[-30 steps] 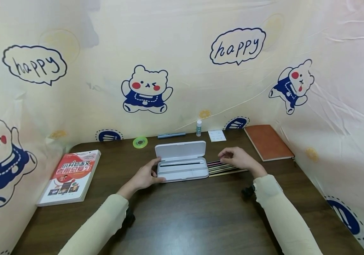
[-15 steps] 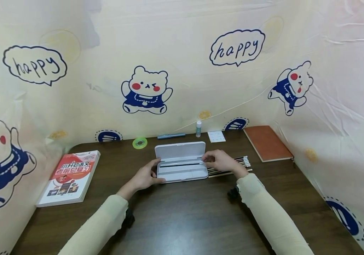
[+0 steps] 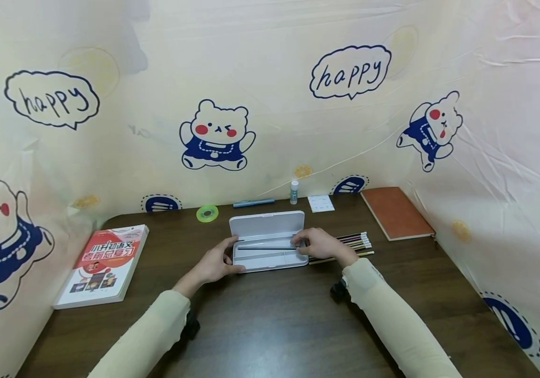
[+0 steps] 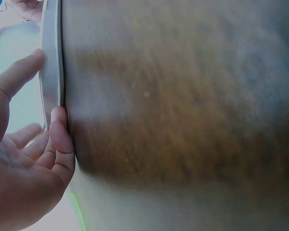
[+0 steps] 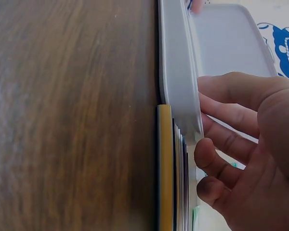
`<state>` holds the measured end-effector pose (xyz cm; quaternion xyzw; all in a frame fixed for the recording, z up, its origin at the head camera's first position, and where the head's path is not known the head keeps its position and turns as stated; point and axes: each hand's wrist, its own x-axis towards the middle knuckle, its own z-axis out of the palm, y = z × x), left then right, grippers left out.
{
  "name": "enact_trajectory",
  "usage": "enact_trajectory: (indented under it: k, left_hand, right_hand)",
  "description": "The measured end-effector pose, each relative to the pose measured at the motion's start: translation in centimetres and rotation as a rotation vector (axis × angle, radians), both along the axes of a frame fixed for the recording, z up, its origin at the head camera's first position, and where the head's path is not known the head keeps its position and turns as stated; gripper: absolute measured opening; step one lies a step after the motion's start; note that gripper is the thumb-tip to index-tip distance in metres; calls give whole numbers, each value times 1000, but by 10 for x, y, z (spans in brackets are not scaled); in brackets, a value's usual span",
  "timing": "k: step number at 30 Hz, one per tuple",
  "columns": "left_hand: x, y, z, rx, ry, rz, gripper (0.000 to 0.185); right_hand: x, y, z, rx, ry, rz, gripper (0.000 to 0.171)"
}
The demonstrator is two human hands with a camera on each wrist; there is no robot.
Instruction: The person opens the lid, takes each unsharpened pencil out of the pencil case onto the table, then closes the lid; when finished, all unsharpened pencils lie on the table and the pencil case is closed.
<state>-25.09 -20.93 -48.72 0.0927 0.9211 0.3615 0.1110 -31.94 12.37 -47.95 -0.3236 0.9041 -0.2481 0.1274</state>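
A white pencil case point(image 3: 261, 262) lies with its lid point(image 3: 266, 224) raised towards the wall. My left hand point(image 3: 212, 263) grips its left end, thumb at the front and fingers round the side. Inside the tray, a dark pencil point(image 3: 267, 248) runs lengthwise, and my right hand point(image 3: 320, 244) pinches it near its right end. In the right wrist view, the right fingertips reach over the case's rim, hiding the pencil. Several pencils point(image 3: 358, 242) with white ends lie on the table right of the case, partly under the right hand; a yellow one point(image 5: 164, 163) is nearest the front.
A red and white book point(image 3: 104, 265) lies at the left and a brown notebook point(image 3: 398, 214) at the back right. Along the back are green tape point(image 3: 207, 213), a blue pen point(image 3: 253, 202), an upright glue stick point(image 3: 294, 192) and a white paper point(image 3: 320, 203).
My right hand has moved left from the loose pencils to the right end of the case. The dark pencil in it now sits slightly nearer the front. The left hand stays put.
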Motion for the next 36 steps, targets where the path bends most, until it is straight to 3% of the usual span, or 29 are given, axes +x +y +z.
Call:
enact_trajectory:
  k: [11, 22, 36]
  left_hand:
    - [-1, 2, 1, -7, -3, 4, 94]
    - [2, 0, 0, 6, 8, -8, 93]
    - [-1, -1, -4, 9, -6, 11, 95]
  right_hand:
    - [0, -6, 0, 59, 35, 22, 20]
    - [1, -9, 0, 21, -33, -28, 10]
    - [3, -10, 2, -20, 22, -46, 10]
